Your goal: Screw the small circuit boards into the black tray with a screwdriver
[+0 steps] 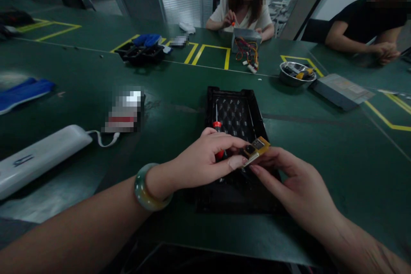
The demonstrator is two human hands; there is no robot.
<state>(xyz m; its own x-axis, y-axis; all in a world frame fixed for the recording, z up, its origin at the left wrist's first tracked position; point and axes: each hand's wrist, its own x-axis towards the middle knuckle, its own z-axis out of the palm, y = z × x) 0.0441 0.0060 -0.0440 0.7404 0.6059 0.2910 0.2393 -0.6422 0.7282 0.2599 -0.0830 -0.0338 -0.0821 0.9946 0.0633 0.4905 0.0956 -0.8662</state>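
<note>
Between my two hands is a small yellow-brown circuit board [261,145] with dark components on it and a pale strip along its near edge. My left hand [213,154], with a green and amber bangle at the wrist, pinches the board's left end between thumb and fingers. On the other side, my right hand [290,175] grips the right end with its thumb and fingers. Under both hands lies a black plastic tray [260,124] with a dimpled floor. A screwdriver [217,124] with a red and black handle rests in it, partly covered by my left hand.
Left of the tray, a white power bank [45,154] is cabled to a blurred device [123,111]. A blue glove [25,92] lies beyond. Farther off are a black tray [141,53], a metal bowl [297,73] of tools and a grey panel [343,90]. Opposite, a person handles a metal box [246,36] with wires; another sits right.
</note>
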